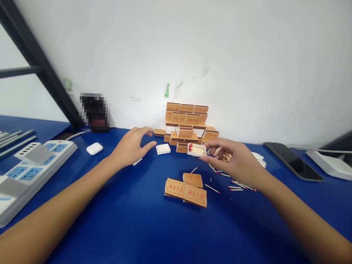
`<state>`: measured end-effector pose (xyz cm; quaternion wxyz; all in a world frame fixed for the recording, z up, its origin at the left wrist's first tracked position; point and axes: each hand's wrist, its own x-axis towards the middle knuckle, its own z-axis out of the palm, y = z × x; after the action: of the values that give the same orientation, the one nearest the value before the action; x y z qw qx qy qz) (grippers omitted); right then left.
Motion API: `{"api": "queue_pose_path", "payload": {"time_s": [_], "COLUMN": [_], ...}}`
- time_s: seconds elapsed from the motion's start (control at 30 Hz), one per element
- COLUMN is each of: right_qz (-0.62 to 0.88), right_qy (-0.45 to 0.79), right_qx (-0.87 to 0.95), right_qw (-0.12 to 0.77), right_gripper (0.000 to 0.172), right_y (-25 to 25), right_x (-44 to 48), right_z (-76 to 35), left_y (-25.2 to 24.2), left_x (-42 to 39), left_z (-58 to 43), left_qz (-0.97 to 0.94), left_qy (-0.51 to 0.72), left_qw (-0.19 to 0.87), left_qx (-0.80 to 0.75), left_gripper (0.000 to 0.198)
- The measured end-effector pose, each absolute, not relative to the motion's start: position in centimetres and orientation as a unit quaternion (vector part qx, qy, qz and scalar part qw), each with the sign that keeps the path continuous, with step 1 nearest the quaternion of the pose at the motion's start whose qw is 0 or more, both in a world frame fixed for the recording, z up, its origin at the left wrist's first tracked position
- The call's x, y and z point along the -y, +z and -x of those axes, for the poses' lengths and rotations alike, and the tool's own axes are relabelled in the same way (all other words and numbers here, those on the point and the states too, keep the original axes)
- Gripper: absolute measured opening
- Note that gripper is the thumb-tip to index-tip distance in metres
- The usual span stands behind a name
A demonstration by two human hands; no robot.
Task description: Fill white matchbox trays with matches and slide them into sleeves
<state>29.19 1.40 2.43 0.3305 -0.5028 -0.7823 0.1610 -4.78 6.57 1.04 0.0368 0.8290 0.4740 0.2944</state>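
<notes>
My right hand (233,158) grips the right end of a white matchbox tray (196,150) holding red-tipped matches, thumb in front and fingers behind. My left hand (136,146) is open, thumb and fingers apart, just left of a white matchbox tray (163,149) lying on the blue table. Behind both hands rises a stepped stack of orange matchboxes (186,119) close to the wall. Nearer to me lie several orange matchbox sleeves (186,189). Loose matches (225,156) are heaped beside and partly behind my right hand, with more (240,186) scattered in front of it.
At left lie a white power strip (31,168), metal rods (10,140) and a white earbud case (94,148). A pixelated dark object (95,112) stands against the wall (240,64). At right are a black phone (293,160) and a white device (333,164) with a cable.
</notes>
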Motion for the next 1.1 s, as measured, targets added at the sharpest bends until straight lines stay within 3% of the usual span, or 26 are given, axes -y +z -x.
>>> {"api": "queue_pose_path", "payload": {"time_s": [0.13,0.3,0.47,0.77,1.1], "right_qz": [0.502,0.467,0.436,0.423,0.434], "right_qy": [0.145,0.074,0.034,-0.016,-0.016], "right_qx": [0.781,0.817,0.842,0.847,0.845], "right_qw": [0.341,0.331,0.317,0.321,0.312], "right_gripper": [0.041,0.03,0.02,0.02,0.02], "right_y": [1.7,0.7,0.3,1.0,1.0], "right_x": [-0.7,-0.4,-0.4,0.0,0.0], "right_z": [-30.5,-30.9,-31.7,-32.0,-32.1], "left_y": [1.9,2.3,1.9,1.4,0.0], "left_x": [-9.3,-12.5,-14.7,-15.4,-14.6], "left_z": [6.3,5.6,3.9,3.3,3.4], "left_qz": [-0.815,-0.805,-0.781,-0.737,-0.714], "left_qy": [0.231,0.226,0.239,0.272,0.322], "left_qw": [0.074,0.11,0.155,0.193,0.248], "left_qx": [-0.527,-0.537,-0.555,-0.588,-0.57], "left_gripper": [0.04,0.041,0.048,0.051,0.041]}}
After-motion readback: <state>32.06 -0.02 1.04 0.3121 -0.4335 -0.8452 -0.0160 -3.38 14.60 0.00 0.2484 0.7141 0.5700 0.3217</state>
